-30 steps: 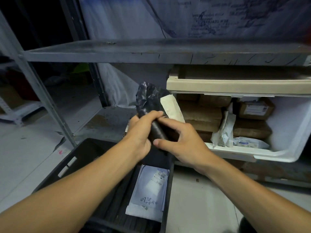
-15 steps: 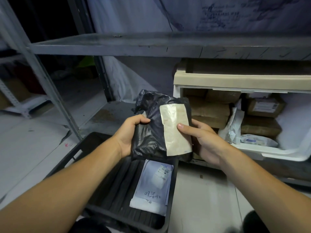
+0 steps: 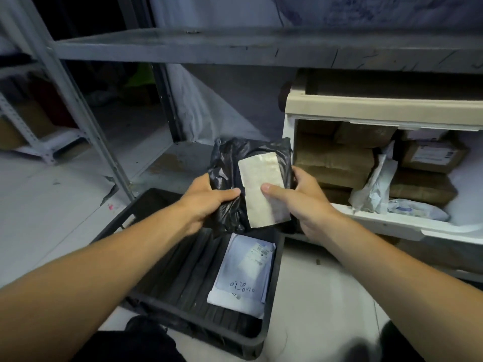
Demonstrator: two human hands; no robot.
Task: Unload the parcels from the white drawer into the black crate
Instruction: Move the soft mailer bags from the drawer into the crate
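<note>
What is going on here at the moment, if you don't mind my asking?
A person is moving parcels from the white drawer into the black crate on the floor. Both hands, left hand and right hand, grip a black plastic parcel with a pale label, held above the crate. One white mailer already lies in the crate. Several brown parcels and white bags remain in the drawer.

1. You are in a parcel storeroom or small warehouse: grey steel shelving point(image 3: 235, 45) on slotted uprights fills the view.
2. A white drawer point(image 3: 386, 223) holds stacked brown-wrapped parcels point(image 3: 337, 163) and a labelled carton point(image 3: 431, 155).
3. A black crate point(image 3: 183, 273) on the pale tiled floor point(image 3: 313, 296) contains a white mailer point(image 3: 243, 270) with a shipping label.
4. More racking point(image 3: 34, 137) stands behind.
</note>
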